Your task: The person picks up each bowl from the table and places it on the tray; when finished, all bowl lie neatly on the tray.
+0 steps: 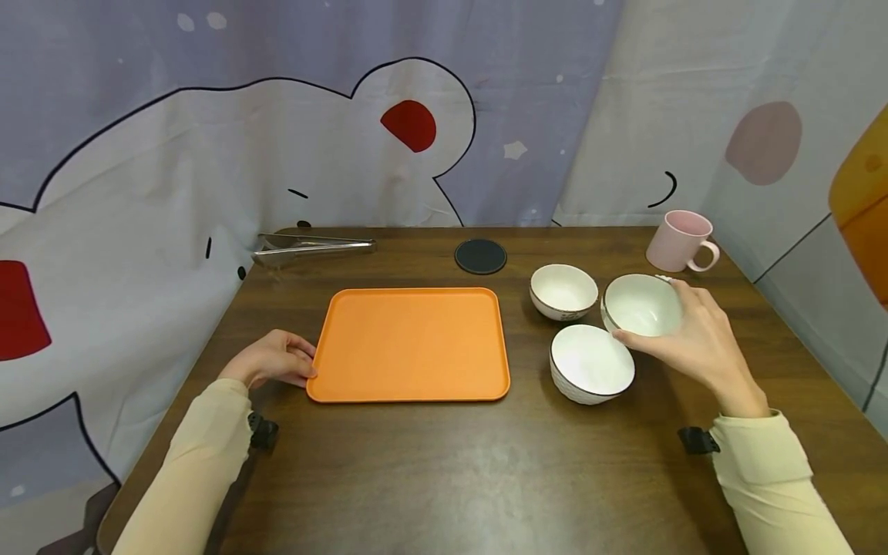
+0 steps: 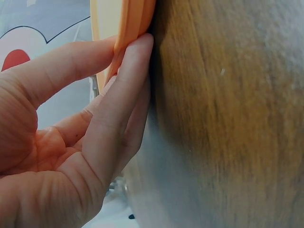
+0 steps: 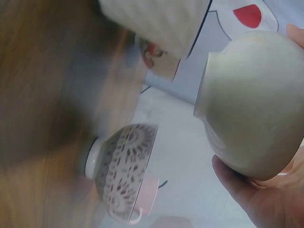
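My left hand (image 1: 277,360) pinches the near left edge of an orange rectangular tray (image 1: 416,347). In the left wrist view the fingertips are on both sides of the tray's rim (image 2: 135,19). My right hand (image 1: 701,347) holds a pale greenish bowl (image 1: 641,304), thumb and fingers at opposite sides of it. The right wrist view shows this bowl (image 3: 256,104) raised off the table, above a brown-patterned bowl (image 3: 126,166) that it mostly hides in the head view. A white textured bowl (image 1: 592,362) and a smaller white bowl (image 1: 563,291) stand to its left.
A pink mug (image 1: 678,240) stands at the back right of the wooden table (image 1: 416,478). A dark round coaster (image 1: 480,256) lies behind the tray, and metal tongs (image 1: 315,245) lie at the back left. A printed curtain (image 1: 312,154) hangs along the table's back edge.
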Motion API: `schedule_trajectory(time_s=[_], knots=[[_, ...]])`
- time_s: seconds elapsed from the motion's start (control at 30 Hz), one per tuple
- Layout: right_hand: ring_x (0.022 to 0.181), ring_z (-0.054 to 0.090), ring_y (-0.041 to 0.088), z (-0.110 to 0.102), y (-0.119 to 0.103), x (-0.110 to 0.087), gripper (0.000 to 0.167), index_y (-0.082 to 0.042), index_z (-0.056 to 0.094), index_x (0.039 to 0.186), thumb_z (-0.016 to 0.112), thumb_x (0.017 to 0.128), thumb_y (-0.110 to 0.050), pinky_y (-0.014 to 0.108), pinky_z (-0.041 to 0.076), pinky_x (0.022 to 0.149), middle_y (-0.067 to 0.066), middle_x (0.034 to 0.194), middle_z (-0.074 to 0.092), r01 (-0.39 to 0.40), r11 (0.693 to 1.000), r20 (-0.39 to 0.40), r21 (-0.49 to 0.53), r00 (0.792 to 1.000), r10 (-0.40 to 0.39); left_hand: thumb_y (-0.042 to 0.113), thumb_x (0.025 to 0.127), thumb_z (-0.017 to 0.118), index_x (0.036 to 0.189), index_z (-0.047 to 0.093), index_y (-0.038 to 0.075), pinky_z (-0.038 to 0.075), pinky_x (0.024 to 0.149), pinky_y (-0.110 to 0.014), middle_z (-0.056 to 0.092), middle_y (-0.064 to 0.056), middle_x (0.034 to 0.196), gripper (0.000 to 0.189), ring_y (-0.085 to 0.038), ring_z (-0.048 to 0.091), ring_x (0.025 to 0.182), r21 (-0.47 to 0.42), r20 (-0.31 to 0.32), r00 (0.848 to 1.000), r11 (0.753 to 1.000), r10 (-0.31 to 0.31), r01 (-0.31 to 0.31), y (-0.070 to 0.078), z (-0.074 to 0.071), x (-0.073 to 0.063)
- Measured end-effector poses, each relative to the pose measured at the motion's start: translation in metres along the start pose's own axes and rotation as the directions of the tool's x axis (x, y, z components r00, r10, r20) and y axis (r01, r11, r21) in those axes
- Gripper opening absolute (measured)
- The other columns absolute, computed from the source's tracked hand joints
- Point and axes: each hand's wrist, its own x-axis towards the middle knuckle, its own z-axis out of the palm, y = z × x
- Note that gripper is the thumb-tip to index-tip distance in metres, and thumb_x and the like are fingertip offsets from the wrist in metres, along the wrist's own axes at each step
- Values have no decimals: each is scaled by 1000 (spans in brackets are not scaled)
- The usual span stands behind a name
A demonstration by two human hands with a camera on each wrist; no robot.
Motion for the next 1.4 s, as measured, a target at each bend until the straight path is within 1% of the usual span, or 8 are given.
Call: schedule_trajectory(time_s=[0.1, 0.2, 0.33, 0.53, 0.83, 0.93, 1.07, 1.4], knots=[[111, 46, 45, 5, -7, 5, 97, -4, 47, 137, 87, 63, -54, 54, 39, 79, 26, 124, 50, 19, 1000, 0, 16, 1000, -19, -2, 86, 68, 124, 47, -19, 61, 76, -36, 66, -12, 94, 46, -18, 69, 80, -1, -4, 1000, 1000, 0, 0, -1, 0, -1], [116, 43, 45, 10, -13, 8, 99, -1, 46, 136, 87, 62, -54, 56, 38, 84, 27, 125, 50, 33, 999, 12, 23, 999, -33, -2, 86, 68, 124, 47, -18, 61, 76, -36, 66, -12, 94, 46, -18, 69, 80, -1, -9, 1000, 1000, -7, 7, -1, 0, -2], [121, 41, 44, 14, -20, 12, 106, 2, 42, 138, 86, 62, -57, 60, 38, 89, 29, 129, 47, 29, 999, 45, 16, 999, -30, -2, 86, 69, 123, 47, -18, 61, 76, -36, 66, -12, 94, 46, -17, 69, 79, -1, -16, 1000, 1000, -13, 13, 0, 1, -1], [124, 41, 45, 19, -29, 12, 115, 4, 35, 145, 83, 64, -63, 63, 40, 93, 31, 138, 42, 3, 1000, 99, 16, 995, -4, -2, 86, 69, 122, 48, -18, 61, 76, -36, 65, -13, 94, 45, -18, 69, 79, -3, -12, 1000, 1000, 1, -1, 1, 2, 0], [120, 43, 48, 29, -46, 18, 117, 4, 34, 146, 81, 64, -64, 64, 39, 93, 33, 135, 43, 8, 1000, 119, 17, 993, -10, -2, 85, 69, 124, 47, -18, 61, 77, -36, 66, -13, 95, 47, -18, 69, 80, -23, -8, 1000, 1000, -8, 8, 1, 0, 0], [118, 44, 49, 33, -53, 21, 115, 3, 35, 145, 81, 64, -64, 63, 41, 90, 33, 132, 45, 23, 1000, 117, 18, 993, -25, -3, 85, 68, 123, 47, -18, 61, 76, -36, 66, -12, 93, 46, -17, 69, 79, -31, -11, 1000, 999, -10, 10, 1, 0, 0], [114, 46, 48, 39, -60, 24, 116, 3, 36, 145, 81, 63, -65, 61, 44, 85, 31, 129, 47, 40, 999, 114, 15, 993, -41, -3, 86, 67, 123, 47, -18, 61, 76, -35, 67, -10, 90, 46, -17, 69, 78, -32, -11, 1000, 999, -9, 9, 1, 0, 2], [113, 50, 44, 49, -83, 33, 115, -1, 39, 144, 81, 60, -67, 59, 48, 87, 25, 132, 47, 48, 998, 119, 41, 992, -53, -4, 85, 67, 124, 46, -18, 61, 76, -34, 66, -10, 90, 46, -16, 69, 78, -34, -12, 1000, 999, -12, 12, 1, 1, 2]])
